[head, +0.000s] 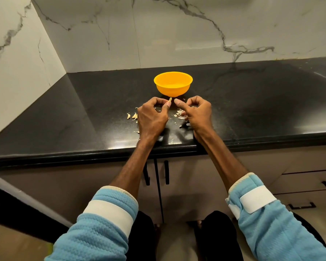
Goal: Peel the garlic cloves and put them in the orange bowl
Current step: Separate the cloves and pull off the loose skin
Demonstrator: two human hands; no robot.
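One clove (170, 99) is pinched in the left hand (152, 117), just this side of the bowl (173, 91). Close beside, the right hand (198, 113) has fingers curled, thumb near the clove; its grip is unclear. More cloves (132, 116) lie on the desk (83, 110), left of both hands.

A glossy polished black stone countertop (252, 110) is seen mid-frame; smooth matt orange plastic bowl (173, 84) at centre; textured blue cloth sleeves (102, 232) at bottom.
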